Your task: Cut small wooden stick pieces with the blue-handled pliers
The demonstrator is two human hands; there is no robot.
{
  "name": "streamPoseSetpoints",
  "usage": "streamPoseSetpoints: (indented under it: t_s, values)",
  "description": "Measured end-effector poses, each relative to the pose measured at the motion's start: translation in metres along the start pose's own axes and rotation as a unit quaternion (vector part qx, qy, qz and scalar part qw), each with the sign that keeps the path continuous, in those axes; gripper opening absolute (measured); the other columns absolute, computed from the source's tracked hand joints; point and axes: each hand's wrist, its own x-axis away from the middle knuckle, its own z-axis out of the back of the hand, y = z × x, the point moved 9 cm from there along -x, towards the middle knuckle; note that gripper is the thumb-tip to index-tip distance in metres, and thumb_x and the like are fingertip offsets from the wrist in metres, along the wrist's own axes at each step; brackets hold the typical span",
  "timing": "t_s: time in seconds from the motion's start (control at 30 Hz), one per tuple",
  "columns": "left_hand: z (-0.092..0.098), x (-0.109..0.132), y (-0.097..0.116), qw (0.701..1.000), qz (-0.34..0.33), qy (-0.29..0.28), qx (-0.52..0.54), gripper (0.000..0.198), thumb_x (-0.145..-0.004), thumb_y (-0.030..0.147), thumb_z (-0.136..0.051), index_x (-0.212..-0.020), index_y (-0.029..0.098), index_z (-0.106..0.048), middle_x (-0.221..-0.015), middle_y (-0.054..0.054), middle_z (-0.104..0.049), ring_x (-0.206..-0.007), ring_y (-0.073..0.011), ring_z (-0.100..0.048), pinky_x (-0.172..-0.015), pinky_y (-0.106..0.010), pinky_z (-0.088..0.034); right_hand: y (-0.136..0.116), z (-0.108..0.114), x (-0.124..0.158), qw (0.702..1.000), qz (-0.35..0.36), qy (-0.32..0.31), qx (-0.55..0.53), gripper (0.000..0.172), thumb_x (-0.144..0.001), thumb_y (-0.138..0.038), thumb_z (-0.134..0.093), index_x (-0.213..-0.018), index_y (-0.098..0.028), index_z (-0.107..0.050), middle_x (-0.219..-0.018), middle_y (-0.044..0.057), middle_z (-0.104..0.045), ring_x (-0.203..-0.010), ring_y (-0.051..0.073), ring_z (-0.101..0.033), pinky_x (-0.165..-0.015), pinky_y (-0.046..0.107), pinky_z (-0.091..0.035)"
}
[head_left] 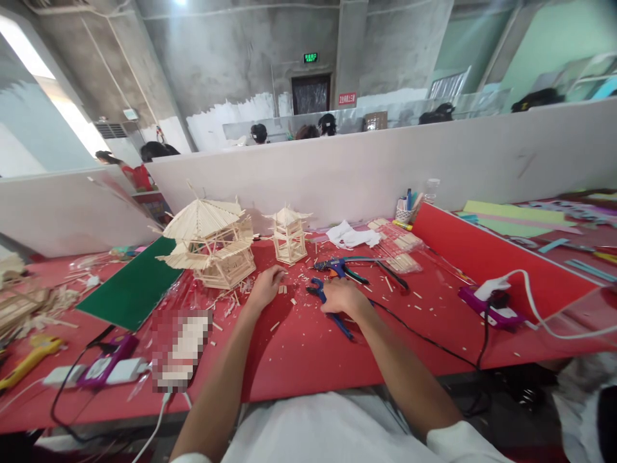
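Note:
My left hand (267,287) rests over the red table with its fingers curled together; whatever they hold, if anything, is too small to make out. My right hand (344,297) is closed around blue-handled pliers (343,326), whose jaws point to the left. Just beyond it lies a blue glue gun (338,265) with a black cable. Short wood offcuts (283,289) are scattered between the hands. Behind the left hand stand a larger pavilion model of thin wooden sticks (212,241) and a smaller stick pavilion (289,235).
A green board (137,283) and a power strip (108,360) lie left; a pixelated object (180,350) is near the front edge. Right are a red board (491,257), another power strip (491,308) and cables. White tissue (351,235) and bagged sticks (400,244) lie behind. A partition (366,164) backs the table.

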Motion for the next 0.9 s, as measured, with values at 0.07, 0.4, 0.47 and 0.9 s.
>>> streamPoseSetpoints:
  t_s: [0.07,0.4,0.47,0.9]
  values:
    - [0.003,0.000,0.001,1.000,0.006,0.010,0.018,0.021,-0.094,0.031,-0.045,-0.089,0.020,-0.062,-0.081,-0.005,-0.070,-0.077,-0.0185,-0.065,-0.073,-0.029,-0.049,-0.004,0.008,0.001,0.999,0.023,0.037,-0.012,0.059,-0.071,-0.033,-0.072,-0.122,-0.006,-0.061,-0.128,0.031,-0.056,-0.119,0.045,-0.054,-0.092,0.052,-0.045]
    - [0.034,0.004,0.026,0.982,-0.018,0.161,0.098,0.013,-0.091,0.031,-0.055,-0.091,0.019,-0.060,-0.089,-0.004,-0.069,-0.084,-0.0163,-0.064,-0.083,-0.029,-0.049,-0.036,0.038,-0.002,0.910,0.189,0.146,-0.340,0.035,-0.099,-0.031,-0.035,-0.125,-0.016,-0.053,-0.117,0.013,-0.062,-0.113,0.024,-0.057,-0.100,0.037,-0.041]
    - [0.037,0.004,0.027,0.979,-0.022,0.171,0.105,0.012,-0.090,0.030,-0.056,-0.091,0.019,-0.060,-0.089,-0.004,-0.069,-0.084,-0.0162,-0.064,-0.083,-0.029,-0.050,-0.046,0.037,-0.004,0.878,0.228,0.147,-0.394,0.038,-0.099,-0.028,-0.034,-0.132,-0.019,-0.051,-0.125,0.010,-0.060,-0.120,0.022,-0.053,-0.105,0.036,-0.038]
    - [0.044,0.008,0.019,0.971,-0.013,0.224,0.083,0.017,-0.091,0.035,-0.056,-0.090,0.019,-0.059,-0.086,-0.004,-0.066,-0.081,-0.0160,-0.063,-0.081,-0.029,-0.051,-0.058,0.019,-0.003,0.856,0.231,0.121,-0.446,0.043,-0.102,-0.039,-0.029,-0.137,-0.021,-0.048,-0.089,0.003,-0.063,-0.072,0.015,-0.058,-0.067,0.026,-0.048]
